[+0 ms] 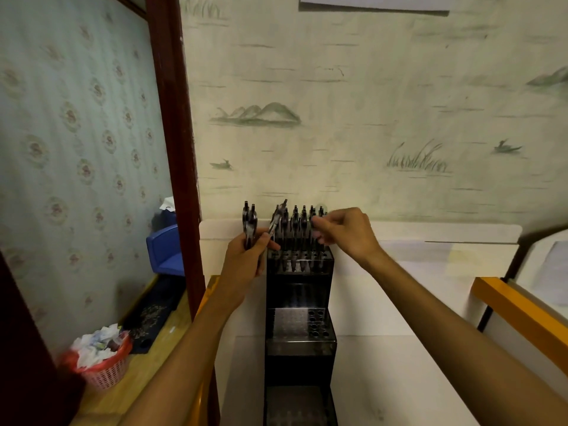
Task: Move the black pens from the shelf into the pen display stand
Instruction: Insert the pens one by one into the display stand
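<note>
The left hand (246,253) grips a bundle of slim black plastic pens (249,224) as a ready supply just left of the tiered black plastic display stand (299,302). The right hand (344,230) pinches one pen top (314,221) at the far tier's right end, apparently seating it in a hole; the nearer tiers look unfilled.

The tall black tiered plastic pen display stand (299,327) stands on the white shelf surface (399,364), backed against the wall; a row of black pens (302,229) sits upright in its top tier. The left hand (246,256), just left of that tier, grips a bunch of black pens (250,224); the right hand (344,232) pinches a pen at the row's right end; a red mesh plastic basket (104,367) lies far left, below.
</note>
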`<state>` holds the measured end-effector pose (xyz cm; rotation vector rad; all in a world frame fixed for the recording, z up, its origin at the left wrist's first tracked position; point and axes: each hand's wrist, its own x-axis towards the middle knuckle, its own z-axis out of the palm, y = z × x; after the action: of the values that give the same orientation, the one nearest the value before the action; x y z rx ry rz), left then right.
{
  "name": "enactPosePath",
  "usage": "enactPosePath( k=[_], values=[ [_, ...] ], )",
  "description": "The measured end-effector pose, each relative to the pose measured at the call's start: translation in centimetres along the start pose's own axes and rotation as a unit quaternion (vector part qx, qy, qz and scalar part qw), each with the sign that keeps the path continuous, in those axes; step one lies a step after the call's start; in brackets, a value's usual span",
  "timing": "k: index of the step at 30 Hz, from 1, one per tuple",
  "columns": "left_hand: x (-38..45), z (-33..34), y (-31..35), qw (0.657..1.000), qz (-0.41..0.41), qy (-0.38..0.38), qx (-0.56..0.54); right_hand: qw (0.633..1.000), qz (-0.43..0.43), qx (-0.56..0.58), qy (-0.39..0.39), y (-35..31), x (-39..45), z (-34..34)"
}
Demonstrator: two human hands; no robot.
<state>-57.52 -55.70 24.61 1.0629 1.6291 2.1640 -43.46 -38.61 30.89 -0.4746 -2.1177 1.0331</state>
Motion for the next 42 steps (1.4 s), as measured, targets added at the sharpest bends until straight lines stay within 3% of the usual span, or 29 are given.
enactPosePath(
  k=[2,7,11,15,18,20,24,30,39,42],
  values=[
    [-0.2,0.4,0.2,1.0,0.001,-0.015,0.007,0.993,0.026,0.105,-0.04,-1.1,-0.1,0.7],
    [-0.5,1.0,0.7,0.998,-0.015,-0.052,-0.011,0.966,0.056,0.23,-0.102,-2.5,-0.3,2.1],
    [-0.4,0.6,0.7,0.997,-0.037,-0.065,-0.031,0.954,0.073,0.278,-0.091,-3.0,-0.4,2.9],
    [-0.2,-0.1,0.4,0.998,-0.039,-0.037,0.043,0.954,0.064,0.289,-0.048,-3.8,-0.2,3.6],
    [0.0,-1.1,-0.1,0.988,-0.019,0.062,0.144,0.969,0.033,0.243,0.015,-3.9,0.5,3.6],
    [0.2,-1.8,-0.3,0.981,-0.024,0.09,0.17,0.98,0.006,0.193,0.049,-3.9,0.9,3.6],
    [0.4,-2.3,-0.2,0.985,-0.043,0.035,0.161,0.993,-0.051,0.066,0.077,-3.8,1.0,4.4],
    [0.2,-2.5,0.1,0.991,-0.035,-0.003,0.126,0.994,-0.083,-0.016,0.075,-4.1,0.9,5.5],
    [-0.1,-3.3,0.1,0.991,0.033,0.032,0.124,0.985,-0.085,-0.15,0.011,-2.5,0.3,7.2],
    [-0.1,-3.5,0.5,0.991,0.042,0.036,0.121,0.987,-0.066,-0.147,0.008,-2.0,0.0,7.4]
  ],
)
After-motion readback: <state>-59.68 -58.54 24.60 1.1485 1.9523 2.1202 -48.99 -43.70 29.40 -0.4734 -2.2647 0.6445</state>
